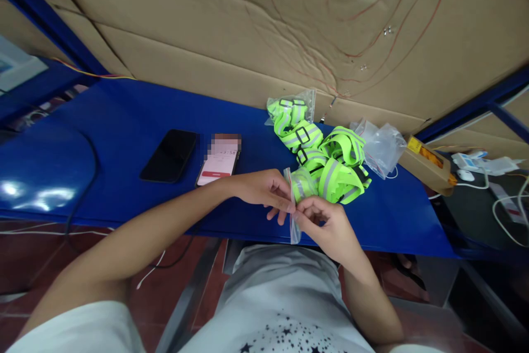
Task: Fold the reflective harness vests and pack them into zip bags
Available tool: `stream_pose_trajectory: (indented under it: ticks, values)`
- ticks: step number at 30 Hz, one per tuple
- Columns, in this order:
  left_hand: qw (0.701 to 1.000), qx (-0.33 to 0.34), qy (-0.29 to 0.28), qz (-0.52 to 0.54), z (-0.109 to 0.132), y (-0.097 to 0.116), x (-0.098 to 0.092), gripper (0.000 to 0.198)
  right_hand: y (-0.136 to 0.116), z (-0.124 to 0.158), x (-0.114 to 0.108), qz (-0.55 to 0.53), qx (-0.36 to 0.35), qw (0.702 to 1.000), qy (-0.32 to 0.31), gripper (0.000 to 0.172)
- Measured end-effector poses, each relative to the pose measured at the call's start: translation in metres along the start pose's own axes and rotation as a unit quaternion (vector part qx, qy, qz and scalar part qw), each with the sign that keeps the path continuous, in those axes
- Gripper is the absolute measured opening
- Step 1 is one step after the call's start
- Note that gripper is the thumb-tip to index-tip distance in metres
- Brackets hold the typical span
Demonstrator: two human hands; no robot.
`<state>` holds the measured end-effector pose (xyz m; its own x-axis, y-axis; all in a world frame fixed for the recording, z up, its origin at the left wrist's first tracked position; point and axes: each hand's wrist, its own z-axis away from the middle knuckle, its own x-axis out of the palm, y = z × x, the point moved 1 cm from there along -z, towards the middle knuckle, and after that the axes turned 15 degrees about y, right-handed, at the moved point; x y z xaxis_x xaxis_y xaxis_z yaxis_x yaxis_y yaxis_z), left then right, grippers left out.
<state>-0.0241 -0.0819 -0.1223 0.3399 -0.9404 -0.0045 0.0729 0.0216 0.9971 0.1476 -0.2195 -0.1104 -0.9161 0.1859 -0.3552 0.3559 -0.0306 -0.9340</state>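
Both of my hands meet at the mouth edge of a clear zip bag point(295, 232), which has a neon green reflective strap point(303, 183) inside it. My left hand point(266, 190) pinches the bag's edge from the left, some fingers hanging below. From the right, my right hand point(324, 221) pinches the same edge with thumb and forefinger, close to the left fingertips. Just beyond the hands lies a pile of neon green reflective straps point(341, 177) with black buckles. Another bagged strap point(295, 108) rests at the back against the cardboard.
A dark phone point(169, 156) and a lit phone point(219, 160) lie left on the blue table point(119, 121). Clear plastic bags point(382, 149) and a small cardboard box point(427, 163) are at the right. A cardboard panel point(185, 39) stands behind. White cables point(502, 215) lie far right.
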Motion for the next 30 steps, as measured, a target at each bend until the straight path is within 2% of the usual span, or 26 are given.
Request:
stream_pose_trajectory:
  ticks: [5,10,16,24,30]
  values:
    - [1.000,-0.006,-0.007,0.017,0.0002,0.0000,-0.0009,0.038,0.0036,-0.0001,-0.0007,0.002,-0.005,1.000,0.022,0.023]
    - [1.000,0.003,-0.027,0.015,0.0007,0.0013,-0.0007,0.035,0.0043,-0.0003,-0.0045,0.016,-0.013,1.000,0.019,0.027]
    - [0.999,-0.004,-0.025,0.041,-0.0008,0.0013,0.0011,0.045,-0.0027,0.0022,-0.0041,0.072,-0.036,0.997,-0.006,0.026]
    - [0.999,-0.004,-0.003,0.049,-0.0018,0.0013,0.0005,0.046,0.0000,0.0014,-0.0056,0.034,-0.026,0.998,-0.037,0.020]
    - [1.000,0.021,0.010,-0.014,-0.0009,0.0008,0.0022,0.040,0.0036,-0.0014,-0.0060,-0.020,-0.006,0.998,-0.053,0.020]
